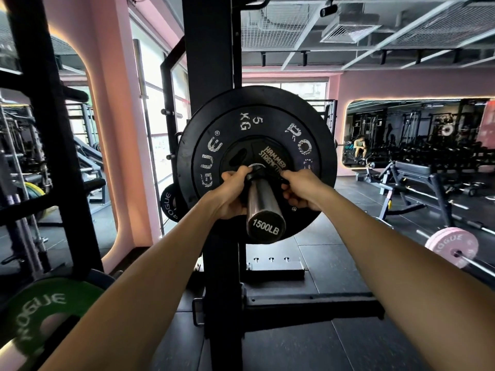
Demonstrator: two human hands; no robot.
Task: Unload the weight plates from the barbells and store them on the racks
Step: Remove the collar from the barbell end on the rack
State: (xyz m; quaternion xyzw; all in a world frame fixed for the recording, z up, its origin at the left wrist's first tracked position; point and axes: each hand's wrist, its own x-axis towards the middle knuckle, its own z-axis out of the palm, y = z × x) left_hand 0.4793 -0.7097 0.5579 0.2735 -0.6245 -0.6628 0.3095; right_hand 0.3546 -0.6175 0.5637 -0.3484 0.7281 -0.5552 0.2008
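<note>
A commercial gym. Black squat rack uprights [209, 62], Rogue plates [255, 162], weight benches [412, 172] on rubber floor tiles [334, 253]. A wall mirror [417, 132] reflects more machines.

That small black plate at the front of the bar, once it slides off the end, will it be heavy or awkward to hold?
The small Hammer Strength plate looks rigid and dense, yet probably light enough to carry easily, being far smaller than the 5 KG plate behind it. Its slot offers a grip. Set on edge, the round plate would likely roll. Both the left hand and right hand are at its hub.
</note>
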